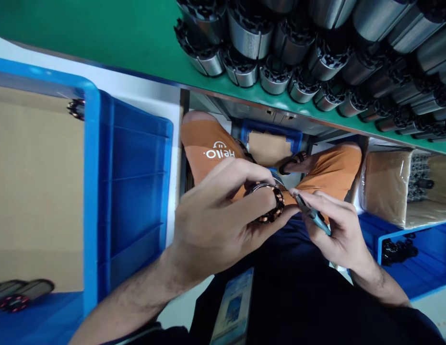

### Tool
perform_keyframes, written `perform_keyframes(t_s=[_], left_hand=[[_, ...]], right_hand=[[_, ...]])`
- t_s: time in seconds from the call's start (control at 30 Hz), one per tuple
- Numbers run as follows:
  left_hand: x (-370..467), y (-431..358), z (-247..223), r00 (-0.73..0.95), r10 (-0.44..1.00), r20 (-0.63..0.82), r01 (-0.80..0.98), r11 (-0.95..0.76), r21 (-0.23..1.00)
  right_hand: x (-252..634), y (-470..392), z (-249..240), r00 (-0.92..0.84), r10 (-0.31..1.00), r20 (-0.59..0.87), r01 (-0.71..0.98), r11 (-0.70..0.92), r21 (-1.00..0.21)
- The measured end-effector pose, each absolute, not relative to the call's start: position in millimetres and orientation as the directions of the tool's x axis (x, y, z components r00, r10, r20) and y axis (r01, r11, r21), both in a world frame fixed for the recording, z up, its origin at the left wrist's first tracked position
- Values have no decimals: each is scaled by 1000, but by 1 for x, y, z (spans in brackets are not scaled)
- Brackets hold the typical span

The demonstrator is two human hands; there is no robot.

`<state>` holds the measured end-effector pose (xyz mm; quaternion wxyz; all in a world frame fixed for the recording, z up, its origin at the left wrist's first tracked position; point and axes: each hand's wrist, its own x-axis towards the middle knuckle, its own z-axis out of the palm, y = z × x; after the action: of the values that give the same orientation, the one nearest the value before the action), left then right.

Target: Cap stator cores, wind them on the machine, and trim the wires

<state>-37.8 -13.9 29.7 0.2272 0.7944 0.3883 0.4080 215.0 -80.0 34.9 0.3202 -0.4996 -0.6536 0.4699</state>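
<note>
My left hand (223,215) is wrapped round a ring-shaped motor part with copper windings (276,213), above my lap. Most of that part is covered by the fingers. My right hand (338,225) grips a small tool with grey-blue handles (316,219), which looks like cutters or tweezers. The tool's tip points left, close to the right side of the wound part and the left fingertips. Whether the tip touches a wire is too small to tell.
Rows of metal cylinders (250,40) stand on a green table (100,33) ahead. A blue bin (136,177) with cardboard and several wound parts is at left. At right are a plastic-lined box (386,184) and a blue bin with black parts (399,251).
</note>
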Motion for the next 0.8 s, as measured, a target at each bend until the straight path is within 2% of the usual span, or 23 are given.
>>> perform_keyframes(t_s=[0.13, 0.2, 0.3, 0.4, 0.5, 0.6, 0.8], left_hand=[[-36, -14, 27, 351, 805, 478, 408, -591, 696], [-36, -12, 24, 315, 836, 450, 358, -544, 759], [-36, -6, 17, 269, 891, 365, 128, -409, 903], [-35, -2, 10, 239, 934, 265, -154, -233, 960], [-29, 0, 10, 240, 968, 77, -280, -7, 960], [-20, 0, 14, 246, 964, -98, -332, 179, 926], [-10, 0, 16, 272, 949, -162, -356, 255, 899]], right_hand=[[214, -80, 32, -260, 964, -46, 352, 51, -934], [216, -79, 30, -216, 975, -42, 386, 46, -921], [223, -74, 27, -137, 989, -57, 515, 22, -857], [227, -71, 27, -151, 988, -32, 596, 65, -801], [223, -71, 26, -178, 983, 48, 625, 150, -766], [216, -70, 25, -183, 973, 139, 653, 226, -723], [211, -65, 22, -185, 949, 257, 683, 312, -660]])
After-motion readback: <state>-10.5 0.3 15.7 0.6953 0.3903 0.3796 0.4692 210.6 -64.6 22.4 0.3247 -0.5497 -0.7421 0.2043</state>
